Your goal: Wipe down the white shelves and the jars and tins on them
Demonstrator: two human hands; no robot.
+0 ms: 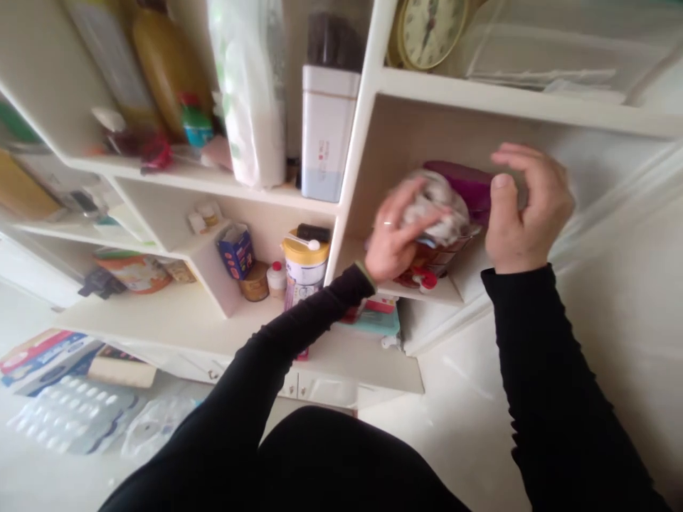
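Note:
My left hand [393,238], with a ring on one finger, reaches into a shelf compartment. Its fingers grip a crumpled greyish-white bundle [445,206]; whether that is cloth or a plastic bag is blurred. To the right, my right hand [528,206] is raised with curved fingers and the thumb apart, nothing in it. Behind the bundle lies a purple packet [464,181], partly covered by it. Below it sit a blurred dark packet and a small item with a red top [425,279].
White shelving [427,85] frames the compartment, with a round clock [432,28] above. On the left stand a tall white box [329,131], a tin with a yellow lid [304,259] and several bottles. Plastic-wrapped packs [80,412] lie lower left.

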